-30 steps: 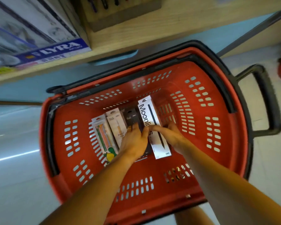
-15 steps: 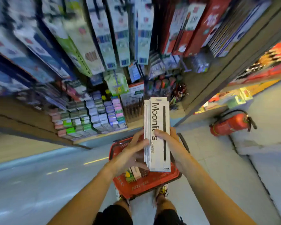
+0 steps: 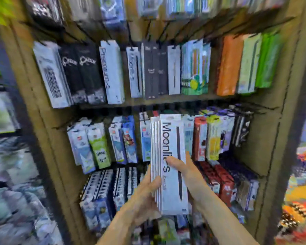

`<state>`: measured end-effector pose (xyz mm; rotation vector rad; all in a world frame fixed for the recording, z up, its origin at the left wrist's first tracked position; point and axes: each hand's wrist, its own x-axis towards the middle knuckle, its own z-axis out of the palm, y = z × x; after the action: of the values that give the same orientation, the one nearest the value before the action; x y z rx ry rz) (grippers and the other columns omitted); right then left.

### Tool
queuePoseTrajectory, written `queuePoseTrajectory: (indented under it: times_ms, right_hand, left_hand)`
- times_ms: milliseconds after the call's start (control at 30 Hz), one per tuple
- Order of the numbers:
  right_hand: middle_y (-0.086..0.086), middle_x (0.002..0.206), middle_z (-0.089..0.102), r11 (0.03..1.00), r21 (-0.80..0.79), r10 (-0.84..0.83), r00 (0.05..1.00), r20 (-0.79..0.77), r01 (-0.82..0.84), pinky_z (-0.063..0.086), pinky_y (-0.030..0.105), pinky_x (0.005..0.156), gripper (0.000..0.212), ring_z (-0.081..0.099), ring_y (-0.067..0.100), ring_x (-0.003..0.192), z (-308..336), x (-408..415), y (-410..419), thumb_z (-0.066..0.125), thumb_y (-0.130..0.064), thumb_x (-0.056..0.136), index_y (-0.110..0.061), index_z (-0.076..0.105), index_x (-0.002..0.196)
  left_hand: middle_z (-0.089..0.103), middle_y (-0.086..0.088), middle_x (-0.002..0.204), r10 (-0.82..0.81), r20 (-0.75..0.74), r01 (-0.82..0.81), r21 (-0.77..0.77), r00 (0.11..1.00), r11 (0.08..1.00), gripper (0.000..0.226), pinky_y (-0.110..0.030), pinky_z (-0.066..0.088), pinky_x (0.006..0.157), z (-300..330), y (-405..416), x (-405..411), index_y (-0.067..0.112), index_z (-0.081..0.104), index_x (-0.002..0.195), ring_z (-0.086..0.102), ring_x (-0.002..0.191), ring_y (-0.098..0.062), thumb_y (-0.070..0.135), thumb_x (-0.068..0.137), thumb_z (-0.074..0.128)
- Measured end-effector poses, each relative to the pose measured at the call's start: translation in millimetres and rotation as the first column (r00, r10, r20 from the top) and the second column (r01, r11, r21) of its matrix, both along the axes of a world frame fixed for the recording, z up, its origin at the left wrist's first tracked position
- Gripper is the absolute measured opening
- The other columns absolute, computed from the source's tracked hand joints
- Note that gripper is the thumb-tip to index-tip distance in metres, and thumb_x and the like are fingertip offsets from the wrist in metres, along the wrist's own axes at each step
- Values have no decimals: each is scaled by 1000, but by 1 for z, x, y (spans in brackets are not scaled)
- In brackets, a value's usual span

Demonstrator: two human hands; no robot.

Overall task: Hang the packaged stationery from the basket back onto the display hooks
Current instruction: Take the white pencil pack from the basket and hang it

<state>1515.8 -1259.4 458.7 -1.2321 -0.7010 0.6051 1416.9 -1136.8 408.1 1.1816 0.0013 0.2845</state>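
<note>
A stack of several white Moonlit-S pen packs (image 3: 171,151) stands upright in front of the display, held between both hands. My left hand (image 3: 145,197) grips the stack's lower left edge, thumb on the front. My right hand (image 3: 185,172) holds the right side, with its thumb pressed across the front pack. A matching white Moonlit pack (image 3: 135,71) hangs on a black hook in the upper row, above and left of the stack. The basket is out of view.
The wooden display (image 3: 272,121) has rows of black hooks crowded with hanging pen and pencil packs: black packs (image 3: 153,69), an orange pack (image 3: 227,66), green packs (image 3: 265,62). More shelving stands to the left. The picture is blurred by motion.
Both hands have lifted the white packs out of the red basket and up to the display. The view has swung from the basket on the floor to the hook rows.
</note>
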Motion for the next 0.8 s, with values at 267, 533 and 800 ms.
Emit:
queuePoseTrajectory:
  times_ms: [267,533,800]
  right_hand:
    - [16,114,75,985,136,102,993,57,-109,61,54,85,71,75,35,98,85,-21,39,82,-45,73,-20,52,132]
    - [7,106,79,965,240,81,991,111,-106,62,35,72,49,77,27,94,107,-27,58,74,-34,79,-14,66,123]
    - [7,97,80,966,260,-66,965,254,-3,62,49,85,29,77,30,89,134,-21,77,78,-36,83,-14,81,101]
  left_hand:
    - [59,-11,150,76,120,-86,86,990,993,108,-64,48,106,94,32,-18,33,39,154,58,135,-39,48,64,96]
    - [59,-13,149,81,143,-98,121,986,988,106,-62,38,116,116,51,-32,31,35,155,56,136,-40,40,69,96]
    - [67,-25,135,153,179,-158,13,972,987,107,-58,58,95,132,74,-20,20,47,147,66,121,-47,31,54,101]
